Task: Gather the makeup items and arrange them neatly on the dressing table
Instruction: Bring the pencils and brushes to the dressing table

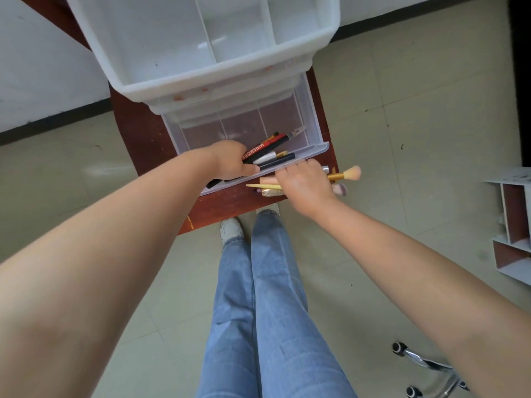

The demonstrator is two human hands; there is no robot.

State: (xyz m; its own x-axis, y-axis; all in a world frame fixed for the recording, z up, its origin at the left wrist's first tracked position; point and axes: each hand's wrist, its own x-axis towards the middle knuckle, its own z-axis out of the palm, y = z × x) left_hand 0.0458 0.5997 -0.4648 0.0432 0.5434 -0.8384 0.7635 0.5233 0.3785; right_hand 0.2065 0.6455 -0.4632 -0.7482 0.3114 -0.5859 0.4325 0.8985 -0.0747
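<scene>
The pens [270, 152] are lying bunched in the open clear drawer [298, 156], the left hand [232, 165] gripping them, while at three o'clock the right hand [304, 183] is curling over brushes [344, 175] on the table [227, 205] just outside the drawer.

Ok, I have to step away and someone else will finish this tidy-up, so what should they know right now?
Left hand: inside the open clear drawer, gripping a bundle of pens and pencils.
Right hand: on the dressing table in front of the drawer, resting on the loose items; its grip cannot be told.
Under it: a gold-handled brush and a pale yellow stick.
Done: drawer open, pens partly in.
Left: move the loose items in, straighten them, close the drawer.
</scene>
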